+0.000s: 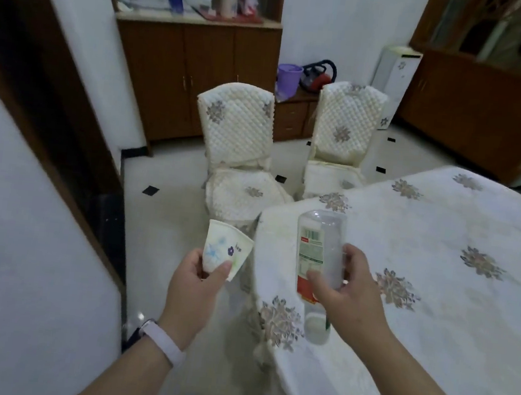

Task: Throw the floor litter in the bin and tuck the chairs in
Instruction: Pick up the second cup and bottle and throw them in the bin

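My left hand [194,282] pinches the paper cup [226,248] by its lower end between thumb and curled fingers, rim tilted up and away, held over the floor just left of the worktop [438,264] corner. My right hand [355,291] is wrapped round the clear plastic bottle [319,255] mid-body, thumb across the label, base pointing away and neck hanging toward me over the worktop edge. Past both hands, the left chair [236,137] stands off the worktop corner, the right chair [347,126] has its seat just beside the far edge, and a purple bucket [289,73] sits behind them.
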Demonstrator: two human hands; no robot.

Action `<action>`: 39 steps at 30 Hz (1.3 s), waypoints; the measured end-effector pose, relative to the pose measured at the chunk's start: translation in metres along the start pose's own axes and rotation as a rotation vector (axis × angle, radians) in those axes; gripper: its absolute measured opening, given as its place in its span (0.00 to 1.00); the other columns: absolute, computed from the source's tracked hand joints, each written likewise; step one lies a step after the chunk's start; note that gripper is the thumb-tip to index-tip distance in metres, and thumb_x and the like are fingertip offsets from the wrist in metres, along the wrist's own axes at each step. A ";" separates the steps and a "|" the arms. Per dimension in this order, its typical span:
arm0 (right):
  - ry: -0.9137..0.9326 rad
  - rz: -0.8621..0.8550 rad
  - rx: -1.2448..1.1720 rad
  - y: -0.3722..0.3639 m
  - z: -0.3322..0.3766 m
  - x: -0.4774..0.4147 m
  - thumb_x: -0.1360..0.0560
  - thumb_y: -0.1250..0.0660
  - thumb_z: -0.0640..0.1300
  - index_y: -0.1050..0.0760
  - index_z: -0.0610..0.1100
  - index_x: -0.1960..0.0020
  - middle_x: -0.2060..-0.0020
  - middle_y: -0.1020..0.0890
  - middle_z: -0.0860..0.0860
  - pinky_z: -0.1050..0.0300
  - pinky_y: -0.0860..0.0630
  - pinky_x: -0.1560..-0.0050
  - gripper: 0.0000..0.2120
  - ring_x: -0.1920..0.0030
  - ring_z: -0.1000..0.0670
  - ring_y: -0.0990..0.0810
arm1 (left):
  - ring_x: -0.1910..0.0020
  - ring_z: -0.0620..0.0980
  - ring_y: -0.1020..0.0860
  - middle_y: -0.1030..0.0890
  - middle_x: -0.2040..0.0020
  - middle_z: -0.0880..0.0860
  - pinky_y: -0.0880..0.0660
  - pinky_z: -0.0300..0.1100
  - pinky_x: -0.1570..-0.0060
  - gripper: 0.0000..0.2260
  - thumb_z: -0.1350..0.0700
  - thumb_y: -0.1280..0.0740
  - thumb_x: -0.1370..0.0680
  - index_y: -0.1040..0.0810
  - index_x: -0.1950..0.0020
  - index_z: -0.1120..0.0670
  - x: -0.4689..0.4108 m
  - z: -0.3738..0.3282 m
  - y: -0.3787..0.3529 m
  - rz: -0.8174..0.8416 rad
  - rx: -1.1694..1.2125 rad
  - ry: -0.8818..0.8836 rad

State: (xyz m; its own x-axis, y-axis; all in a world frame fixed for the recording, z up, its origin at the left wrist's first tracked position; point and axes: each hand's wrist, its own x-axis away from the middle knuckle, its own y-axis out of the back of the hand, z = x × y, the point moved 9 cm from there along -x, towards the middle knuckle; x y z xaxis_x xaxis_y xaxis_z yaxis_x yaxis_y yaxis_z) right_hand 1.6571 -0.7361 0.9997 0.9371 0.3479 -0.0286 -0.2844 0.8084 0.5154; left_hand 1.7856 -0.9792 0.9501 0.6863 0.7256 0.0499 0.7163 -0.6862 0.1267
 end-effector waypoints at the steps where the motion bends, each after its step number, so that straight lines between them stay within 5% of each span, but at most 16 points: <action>1: 0.006 0.019 -0.012 -0.014 0.010 -0.005 0.28 0.27 0.50 0.36 0.58 0.40 0.52 0.22 0.63 0.62 0.24 0.57 0.23 0.55 0.70 0.23 | 0.54 0.52 0.18 0.16 0.54 0.51 0.21 0.51 0.53 0.06 0.56 0.28 0.24 0.21 0.49 0.52 -0.010 -0.001 0.009 -0.009 0.004 -0.006; 11: 0.033 0.070 -0.020 -0.097 0.049 -0.082 0.27 0.27 0.51 0.36 0.57 0.38 0.51 0.23 0.64 0.66 0.25 0.63 0.23 0.54 0.69 0.23 | 0.53 0.45 0.18 0.16 0.51 0.47 0.19 0.46 0.52 0.10 0.54 0.28 0.24 0.22 0.44 0.51 -0.100 -0.001 0.070 -0.067 0.014 -0.008; 15: 0.030 0.108 -0.061 -0.143 0.054 -0.136 0.28 0.27 0.53 0.36 0.54 0.34 0.48 0.24 0.64 0.61 0.22 0.54 0.27 0.51 0.63 0.22 | 0.54 0.43 0.18 0.16 0.52 0.46 0.20 0.46 0.52 0.08 0.54 0.28 0.24 0.22 0.46 0.49 -0.145 0.006 0.090 -0.121 -0.020 0.013; 18: 0.042 0.147 -0.115 -0.183 0.062 -0.184 0.28 0.27 0.51 0.36 0.56 0.37 0.51 0.25 0.66 0.67 0.26 0.56 0.25 0.53 0.66 0.23 | 0.54 0.43 0.18 0.16 0.52 0.47 0.20 0.45 0.53 0.07 0.54 0.28 0.24 0.22 0.47 0.49 -0.187 0.007 0.104 -0.156 -0.070 0.022; 24: 0.033 0.272 -0.225 -0.258 0.089 -0.293 0.29 0.26 0.51 0.35 0.56 0.38 0.50 0.23 0.63 0.50 0.20 0.47 0.24 0.51 0.60 0.21 | 0.55 0.39 0.19 0.17 0.52 0.45 0.22 0.37 0.59 0.07 0.55 0.28 0.24 0.24 0.50 0.47 -0.277 -0.015 0.131 -0.262 -0.184 0.039; 32: 0.084 0.344 -0.246 -0.313 0.121 -0.408 0.28 0.27 0.51 0.34 0.52 0.33 0.49 0.23 0.63 0.57 0.21 0.50 0.28 0.50 0.62 0.22 | 0.55 0.35 0.19 0.18 0.51 0.43 0.24 0.30 0.64 0.08 0.57 0.29 0.23 0.24 0.47 0.48 -0.379 -0.028 0.137 -0.326 -0.199 0.058; 39: 0.090 0.361 -0.170 -0.366 0.139 -0.483 0.29 0.26 0.51 0.34 0.53 0.34 0.50 0.22 0.64 0.61 0.23 0.53 0.27 0.54 0.67 0.21 | 0.52 0.39 0.18 0.17 0.49 0.46 0.22 0.34 0.62 0.08 0.57 0.30 0.23 0.24 0.47 0.47 -0.486 -0.024 0.156 -0.308 -0.132 0.061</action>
State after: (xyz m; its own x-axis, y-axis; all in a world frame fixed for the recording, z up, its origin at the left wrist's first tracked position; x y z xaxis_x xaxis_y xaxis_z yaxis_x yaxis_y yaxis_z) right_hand 1.3369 -1.2665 0.9441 0.7516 0.6578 0.0493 -0.6283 0.6911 0.3572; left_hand 1.5608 -1.4372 0.9694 0.4287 0.9022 0.0484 0.8635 -0.4249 0.2717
